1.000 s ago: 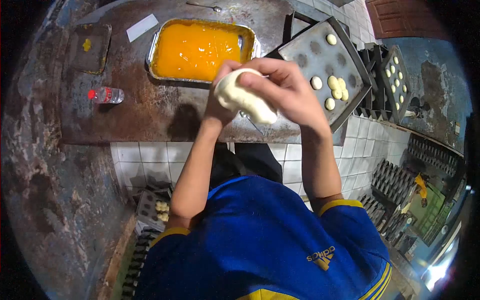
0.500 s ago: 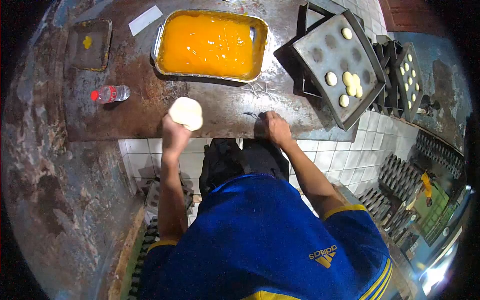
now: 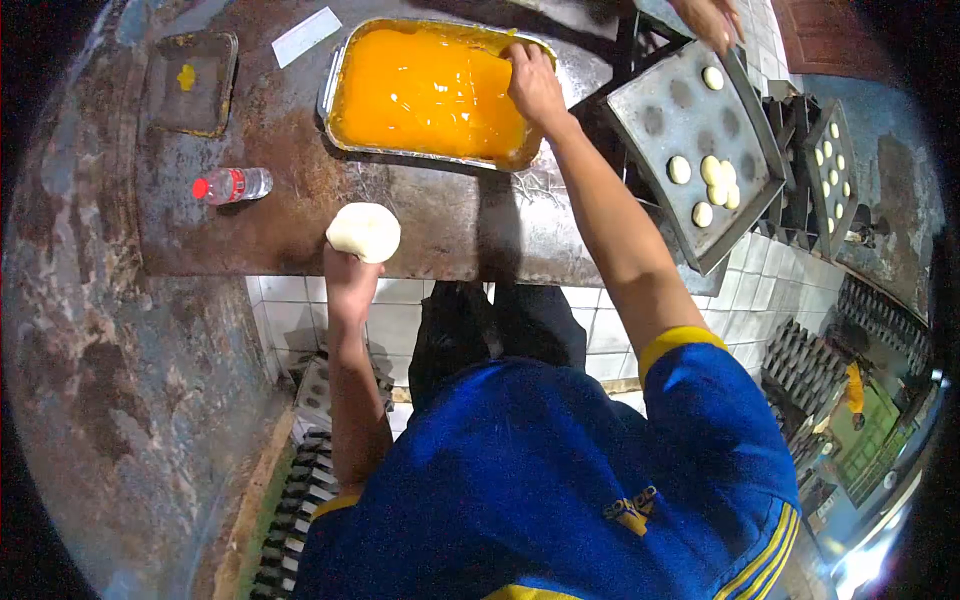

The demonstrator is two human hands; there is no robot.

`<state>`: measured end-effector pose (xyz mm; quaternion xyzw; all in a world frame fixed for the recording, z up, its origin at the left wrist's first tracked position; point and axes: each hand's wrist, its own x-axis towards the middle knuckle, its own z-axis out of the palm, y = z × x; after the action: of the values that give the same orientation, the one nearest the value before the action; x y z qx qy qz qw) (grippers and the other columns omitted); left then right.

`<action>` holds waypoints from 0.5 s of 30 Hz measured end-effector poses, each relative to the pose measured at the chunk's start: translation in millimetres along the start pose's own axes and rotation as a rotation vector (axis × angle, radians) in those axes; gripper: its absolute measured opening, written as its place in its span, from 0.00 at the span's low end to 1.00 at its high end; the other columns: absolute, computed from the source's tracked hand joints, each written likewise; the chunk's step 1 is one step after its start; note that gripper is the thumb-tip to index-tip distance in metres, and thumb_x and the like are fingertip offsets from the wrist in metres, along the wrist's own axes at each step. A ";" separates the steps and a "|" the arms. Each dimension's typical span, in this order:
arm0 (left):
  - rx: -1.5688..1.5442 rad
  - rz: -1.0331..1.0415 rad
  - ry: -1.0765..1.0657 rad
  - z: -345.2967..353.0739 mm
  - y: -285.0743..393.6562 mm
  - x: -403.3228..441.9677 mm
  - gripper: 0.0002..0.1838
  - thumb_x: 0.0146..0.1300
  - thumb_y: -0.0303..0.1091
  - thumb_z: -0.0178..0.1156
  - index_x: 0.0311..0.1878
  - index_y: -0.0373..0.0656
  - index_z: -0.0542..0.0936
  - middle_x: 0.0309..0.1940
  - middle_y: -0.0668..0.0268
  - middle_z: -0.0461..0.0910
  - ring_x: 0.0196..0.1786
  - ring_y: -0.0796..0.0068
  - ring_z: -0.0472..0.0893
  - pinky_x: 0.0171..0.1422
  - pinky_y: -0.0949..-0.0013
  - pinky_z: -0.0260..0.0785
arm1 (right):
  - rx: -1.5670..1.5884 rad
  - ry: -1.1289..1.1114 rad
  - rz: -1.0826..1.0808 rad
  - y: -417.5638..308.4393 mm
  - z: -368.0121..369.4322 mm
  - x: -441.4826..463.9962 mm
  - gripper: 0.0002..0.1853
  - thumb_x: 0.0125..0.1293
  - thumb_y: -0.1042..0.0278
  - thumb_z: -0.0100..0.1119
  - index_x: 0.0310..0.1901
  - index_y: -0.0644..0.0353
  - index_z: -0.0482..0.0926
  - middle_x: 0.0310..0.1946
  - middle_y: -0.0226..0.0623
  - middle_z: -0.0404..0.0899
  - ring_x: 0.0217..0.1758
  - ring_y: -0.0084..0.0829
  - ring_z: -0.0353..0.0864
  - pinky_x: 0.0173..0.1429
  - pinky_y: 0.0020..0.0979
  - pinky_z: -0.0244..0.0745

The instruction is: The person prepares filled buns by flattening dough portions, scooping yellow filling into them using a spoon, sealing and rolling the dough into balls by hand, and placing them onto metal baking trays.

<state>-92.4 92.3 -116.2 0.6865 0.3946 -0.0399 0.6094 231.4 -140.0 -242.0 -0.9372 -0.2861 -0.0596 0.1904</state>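
Observation:
A lump of pale dough (image 3: 364, 232) sits on top of my left hand (image 3: 350, 285), whose fingers are wrapped round its underside, above the table's front edge. My right hand (image 3: 536, 88) is closed at the right end of a foil tray (image 3: 332, 92) that holds a smooth orange filling (image 3: 410, 85). Its fingertips are over the filling, and whatever they grip is too small or hidden to name.
A water bottle (image 3: 232, 185) lies left, below a small dark tray (image 3: 225, 95) and a white strip (image 3: 307, 37). At right, a baking tray (image 3: 735, 240) bears several dough balls (image 3: 718, 173). Another person's hand (image 3: 710, 22) is above it. Racks (image 3: 790, 365) stand beyond.
My right hand has moved from the table's front edge, where a spoon lay, up to the foil tray. My left hand keeps the dough. Another person's hand has appeared at the top right.

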 end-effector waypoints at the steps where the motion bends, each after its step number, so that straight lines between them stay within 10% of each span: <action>1: 0.026 -0.008 0.001 -0.5 1.3 -2.5 0.14 0.66 0.27 0.69 0.55 0.39 0.85 0.37 0.69 0.87 0.29 0.83 0.81 0.30 0.73 0.71 | -0.032 -0.027 0.005 2.4 3.9 4.3 0.20 0.66 0.76 0.58 0.61 0.59 0.75 0.53 0.52 0.77 0.57 0.53 0.79 0.61 0.49 0.80; 12: -0.068 0.027 -0.045 6.4 -8.5 14.4 0.16 0.64 0.26 0.73 0.54 0.38 0.86 0.42 0.68 0.89 0.38 0.78 0.85 0.42 0.69 0.77 | 0.170 -0.270 0.117 -13.7 -26.6 -89.1 0.15 0.71 0.76 0.54 0.58 0.63 0.75 0.52 0.54 0.81 0.54 0.57 0.84 0.61 0.52 0.79; 15: 0.009 0.202 -0.080 21.5 -3.4 20.9 0.17 0.62 0.26 0.74 0.55 0.37 0.87 0.45 0.65 0.91 0.46 0.73 0.88 0.53 0.66 0.79 | 0.836 -0.469 0.444 -13.4 -39.9 -109.2 0.11 0.82 0.68 0.53 0.57 0.63 0.78 0.51 0.36 0.83 0.54 0.32 0.83 0.61 0.36 0.78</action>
<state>-70.9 83.8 -135.6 0.7234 0.2984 -0.0072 0.6226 133.3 -201.4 -225.0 -0.8075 -0.1149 0.3129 0.4867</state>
